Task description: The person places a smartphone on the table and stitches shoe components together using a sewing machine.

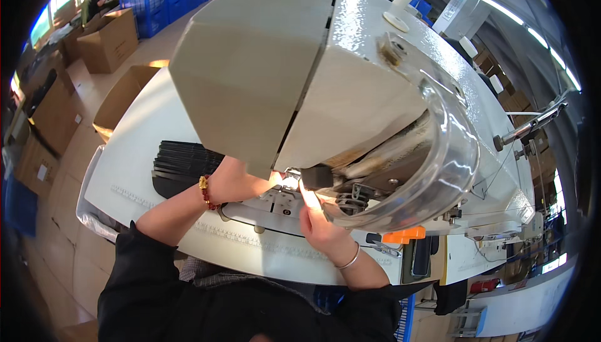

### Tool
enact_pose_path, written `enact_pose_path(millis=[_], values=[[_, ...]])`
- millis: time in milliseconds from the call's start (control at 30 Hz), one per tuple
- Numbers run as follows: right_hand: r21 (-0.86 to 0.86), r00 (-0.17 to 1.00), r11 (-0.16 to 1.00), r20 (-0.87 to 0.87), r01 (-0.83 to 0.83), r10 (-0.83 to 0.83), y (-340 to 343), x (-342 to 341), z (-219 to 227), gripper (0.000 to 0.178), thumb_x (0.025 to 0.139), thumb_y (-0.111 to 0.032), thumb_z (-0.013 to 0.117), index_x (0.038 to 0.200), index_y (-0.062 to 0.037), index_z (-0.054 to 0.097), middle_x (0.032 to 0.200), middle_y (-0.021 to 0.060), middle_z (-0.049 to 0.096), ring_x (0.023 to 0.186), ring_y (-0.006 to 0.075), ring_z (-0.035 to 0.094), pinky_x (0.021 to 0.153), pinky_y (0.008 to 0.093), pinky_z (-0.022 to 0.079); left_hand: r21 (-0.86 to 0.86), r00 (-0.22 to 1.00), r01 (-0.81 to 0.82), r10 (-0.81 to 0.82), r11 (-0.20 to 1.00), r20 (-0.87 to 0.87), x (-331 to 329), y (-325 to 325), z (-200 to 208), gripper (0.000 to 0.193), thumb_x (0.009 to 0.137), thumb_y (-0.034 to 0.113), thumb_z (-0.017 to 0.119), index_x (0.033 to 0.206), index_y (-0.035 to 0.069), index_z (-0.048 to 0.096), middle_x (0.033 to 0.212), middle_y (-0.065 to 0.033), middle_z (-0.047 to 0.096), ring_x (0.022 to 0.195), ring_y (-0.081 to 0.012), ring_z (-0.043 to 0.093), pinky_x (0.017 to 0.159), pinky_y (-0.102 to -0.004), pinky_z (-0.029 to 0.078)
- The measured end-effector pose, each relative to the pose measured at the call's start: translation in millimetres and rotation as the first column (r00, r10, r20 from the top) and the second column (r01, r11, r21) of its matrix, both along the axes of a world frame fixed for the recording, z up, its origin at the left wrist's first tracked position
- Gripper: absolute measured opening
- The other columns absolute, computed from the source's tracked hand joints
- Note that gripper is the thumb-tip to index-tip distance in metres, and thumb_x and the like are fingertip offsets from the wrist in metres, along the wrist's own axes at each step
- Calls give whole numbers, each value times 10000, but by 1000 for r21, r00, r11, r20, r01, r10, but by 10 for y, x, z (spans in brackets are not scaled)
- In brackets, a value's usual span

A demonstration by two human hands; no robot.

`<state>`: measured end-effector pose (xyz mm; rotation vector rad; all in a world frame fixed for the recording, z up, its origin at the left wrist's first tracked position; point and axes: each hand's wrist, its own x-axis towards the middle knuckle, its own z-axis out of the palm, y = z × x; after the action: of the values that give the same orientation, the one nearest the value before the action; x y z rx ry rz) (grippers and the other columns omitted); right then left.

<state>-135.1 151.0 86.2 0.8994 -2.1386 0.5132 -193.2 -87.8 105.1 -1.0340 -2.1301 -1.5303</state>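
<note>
A big white sewing machine (250, 72) fills the middle of the view. Under its head, at the lit needle area (290, 181), both of my hands meet. My left hand (239, 181) reaches in from the left, fingers drawn together toward the needle; the machine head covers part of them. From the right comes my right hand (321, 226), its fingertips raised beside the needle and a small black block (317, 177). Glare hides what either hand pinches, if anything. Left of my left hand lies a fanned stack of black flat pieces (181, 165) on the white table (138, 154).
A clear curved guard (460, 160) juts out right of my right hand. Below it are an orange part (404, 235), small metal snips (380, 245) and a dark phone (421, 257). Cardboard boxes (107, 41) and blue crates (147, 7) stand at the far left, near a seated person.
</note>
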Motion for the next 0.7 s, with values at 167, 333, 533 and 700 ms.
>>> enact_pose_path(millis=[167,333,533,700], values=[[151,978,983,-191,108,-78,14,29,133,482,762,-58,695,1239,-97,755,897,54,706,707,201,667,740,332,556,-48,999,18,-20,999,-42,-294,-266,-364,252,829,32,752,1062,-13,668,964,-111,699,877,-240,672,791,-384,545],[186,969,967,-209,171,-131,-27,140,295,414,731,-39,691,1129,-104,782,982,47,707,639,194,632,626,296,512,-10,972,-166,162,986,-168,-762,-491,-639,316,849,51,776,1124,-10,633,1091,-128,684,1036,-237,657,934,-380,530],[-105,992,993,-109,51,-62,257,487,730,279,813,53,578,1037,52,744,1015,185,739,742,276,678,648,340,526,-3,976,-157,154,988,-153,-418,-899,119,373,806,57,821,1079,19,568,1173,-129,657,1125,-257,622,1007,-372,486],[-234,968,945,-46,228,-245,886,929,605,280,827,91,531,1015,36,731,984,189,728,862,335,713,755,386,567,-294,816,-565,467,771,-342,-486,-1769,488,408,769,72,836,1055,29,548,1067,-120,636,1006,-322,624,890,-399,500]])
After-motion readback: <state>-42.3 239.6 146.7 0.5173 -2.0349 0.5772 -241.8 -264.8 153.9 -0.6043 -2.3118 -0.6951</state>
